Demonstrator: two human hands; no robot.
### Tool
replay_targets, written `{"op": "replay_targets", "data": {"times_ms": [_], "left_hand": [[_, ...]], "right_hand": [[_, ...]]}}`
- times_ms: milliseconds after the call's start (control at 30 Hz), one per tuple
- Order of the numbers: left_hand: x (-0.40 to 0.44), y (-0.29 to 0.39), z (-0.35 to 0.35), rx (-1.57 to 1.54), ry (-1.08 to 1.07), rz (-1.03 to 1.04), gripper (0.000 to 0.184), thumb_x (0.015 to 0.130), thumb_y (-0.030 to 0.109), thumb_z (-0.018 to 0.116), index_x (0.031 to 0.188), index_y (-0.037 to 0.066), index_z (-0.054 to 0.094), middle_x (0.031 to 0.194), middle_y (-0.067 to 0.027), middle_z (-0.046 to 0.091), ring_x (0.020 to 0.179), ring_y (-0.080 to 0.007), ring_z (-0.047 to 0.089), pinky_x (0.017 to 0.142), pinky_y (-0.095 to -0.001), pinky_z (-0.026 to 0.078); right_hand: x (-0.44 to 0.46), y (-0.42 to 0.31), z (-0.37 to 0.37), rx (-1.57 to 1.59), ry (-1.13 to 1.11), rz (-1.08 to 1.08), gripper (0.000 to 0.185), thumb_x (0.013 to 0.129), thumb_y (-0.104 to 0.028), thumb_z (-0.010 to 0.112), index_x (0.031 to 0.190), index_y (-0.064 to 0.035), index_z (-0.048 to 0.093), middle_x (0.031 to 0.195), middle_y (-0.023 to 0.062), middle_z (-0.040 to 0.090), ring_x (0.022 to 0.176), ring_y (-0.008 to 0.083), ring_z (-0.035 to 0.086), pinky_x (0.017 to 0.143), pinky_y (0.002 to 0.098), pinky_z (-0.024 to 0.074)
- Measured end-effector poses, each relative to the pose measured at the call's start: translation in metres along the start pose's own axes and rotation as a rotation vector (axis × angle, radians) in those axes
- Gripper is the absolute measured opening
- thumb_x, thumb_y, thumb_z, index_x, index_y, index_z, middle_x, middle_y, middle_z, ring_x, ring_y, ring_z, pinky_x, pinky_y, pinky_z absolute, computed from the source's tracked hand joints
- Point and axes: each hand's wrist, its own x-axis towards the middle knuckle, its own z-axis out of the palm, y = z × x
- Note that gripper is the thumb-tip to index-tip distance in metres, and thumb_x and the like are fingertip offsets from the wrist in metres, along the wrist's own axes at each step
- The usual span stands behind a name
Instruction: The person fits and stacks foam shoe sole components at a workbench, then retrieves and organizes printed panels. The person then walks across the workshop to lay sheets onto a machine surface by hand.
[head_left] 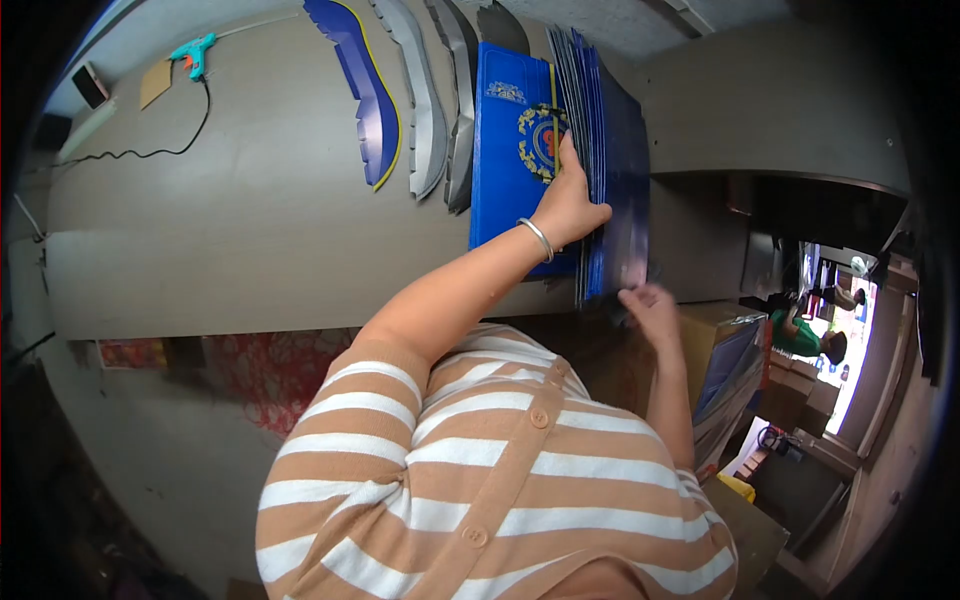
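A stack of dark blue sheets (622, 170) stands on its edges at the right of the desk, fanned slightly. My left hand (572, 200), with a silver bangle at the wrist, holds the stack's left side, its thumb across the sheet edges. Beneath and left of that hand lies a bright blue printed panel (500, 165) with a yellow and red round emblem. My right hand (652, 302) is beside the stack's lower right corner; its fingers are curled and blurred, so whether they grip the corner is unclear.
Blue (375, 120) and grey curved cut pieces (425, 110) lie left of the panel on the grey desk (250, 240). A teal glue gun (195, 55) with a cord is at the far left. Boxes (712, 330) stand below right. Another person in green (797, 333) is farther off.
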Motion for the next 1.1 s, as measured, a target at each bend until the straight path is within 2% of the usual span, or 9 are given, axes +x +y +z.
{"op": "replay_targets", "data": {"times_ms": [167, 267, 367, 433, 500, 567, 833, 1033, 1100], "left_hand": [[0.014, -0.006, 0.019, 0.195, 0.115, 0.244, 0.105, 0.070, 0.011, 0.067, 0.137, -0.011, -0.011, 0.121, -0.0383, 0.044, 0.112, -0.0413, 0.051, 0.095, -0.0353, 0.041], [0.020, 0.021, -0.002, -0.028, -0.246, -0.027, 0.092, 0.082, 0.025, 0.054, 0.137, -0.011, -0.011, 0.125, -0.0370, 0.042, 0.113, -0.0389, 0.051, 0.095, -0.0346, 0.042], [0.023, 0.001, -0.039, -0.465, -0.301, 0.039, 0.061, 0.083, 0.022, 0.048, 0.135, -0.006, 0.031, 0.109, -0.0246, 0.058, 0.099, -0.0337, 0.059, 0.085, -0.0362, 0.047], [0.032, -0.033, -0.075, 0.120, -0.027, 0.344, 0.047, 0.083, 0.022, 0.048, 0.121, -0.004, 0.048, 0.109, -0.0232, 0.060, 0.098, -0.0360, 0.059, 0.086, -0.0382, 0.047], [0.001, -0.051, -0.109, 0.321, 0.110, -0.095, 0.043, 0.082, 0.023, 0.049, 0.114, -0.005, 0.051, 0.111, -0.0279, 0.057, 0.100, -0.0389, 0.057, 0.087, -0.0398, 0.046], [-0.033, -0.047, -0.117, 0.487, -0.080, -0.367, 0.046, 0.082, 0.027, 0.053, 0.112, -0.007, 0.049, 0.111, -0.0296, 0.056, 0.102, -0.0399, 0.057, 0.089, -0.0409, 0.044], [-0.068, -0.078, -0.077, 0.331, 0.128, -0.323, 0.062, 0.079, 0.029, 0.064, 0.119, -0.010, 0.038, 0.110, -0.0318, 0.056, 0.102, -0.0413, 0.057, 0.089, -0.0412, 0.045], [-0.046, -0.027, -0.049, -0.038, 0.108, -0.081, 0.061, 0.072, 0.022, 0.062, 0.116, -0.006, 0.032, 0.078, -0.0122, 0.059, 0.070, -0.0224, 0.059, 0.070, -0.0316, 0.049], [-0.037, 0.005, -0.026, -0.104, 0.018, 0.030, 0.064, 0.076, 0.020, 0.069, 0.119, -0.005, 0.028, 0.094, -0.0129, 0.051, 0.081, -0.0164, 0.055, 0.072, -0.0272, 0.049]], "right_hand": [[-0.013, -0.120, 0.015, -0.309, 0.276, -0.637, 0.071, 0.062, -0.024, 0.082, 0.117, -0.0030, 0.043, 0.115, 0.0179, 0.051, 0.107, 0.0336, 0.053, 0.087, 0.0403, 0.0454], [0.010, -0.151, 0.024, -0.504, 0.283, -0.625, 0.064, 0.068, -0.016, 0.074, 0.121, -0.0081, 0.038, 0.124, 0.0201, 0.042, 0.100, 0.0380, 0.056, 0.085, 0.0436, 0.0472], [0.026, -0.153, 0.022, -0.614, 0.261, -0.601, 0.055, 0.074, -0.007, 0.064, 0.123, -0.0125, 0.039, 0.132, 0.0219, 0.035, 0.097, 0.0384, 0.059, 0.082, 0.0439, 0.0492], [0.029, -0.150, 0.020, -0.636, 0.239, -0.687, 0.052, 0.077, -0.004, 0.058, 0.125, -0.0148, 0.041, 0.137, 0.0229, 0.030, 0.096, 0.0383, 0.060, 0.081, 0.0435, 0.0503], [0.028, -0.159, 0.017, -0.972, 0.088, -0.678, 0.055, 0.079, -0.002, 0.053, 0.130, -0.0213, 0.045, 0.145, 0.0251, 0.019, 0.096, 0.0382, 0.060, 0.080, 0.0414, 0.0513], [0.031, -0.169, 0.016, -1.017, 0.048, -0.619, 0.055, 0.081, -0.006, 0.051, 0.133, -0.0244, 0.046, 0.146, 0.0282, 0.014, 0.097, 0.0392, 0.060, 0.081, 0.0405, 0.0514], [0.043, -0.178, -0.010, -0.958, 0.120, -0.585, 0.040, 0.084, -0.016, 0.051, 0.124, -0.0190, 0.055, 0.135, 0.0292, 0.036, 0.107, 0.0418, 0.055, 0.092, 0.0411, 0.0460], [0.047, -0.172, -0.029, -0.927, 0.245, -0.566, 0.032, 0.088, -0.017, 0.048, 0.117, -0.0161, 0.060, 0.126, 0.0272, 0.046, 0.105, 0.0393, 0.056, 0.093, 0.0413, 0.0450], [0.046, -0.171, -0.048, -0.883, 0.281, -0.538, 0.032, 0.090, -0.028, 0.048, 0.116, -0.0144, 0.062, 0.118, 0.0246, 0.052, 0.103, 0.0376, 0.057, 0.092, 0.0414, 0.0449]]}}
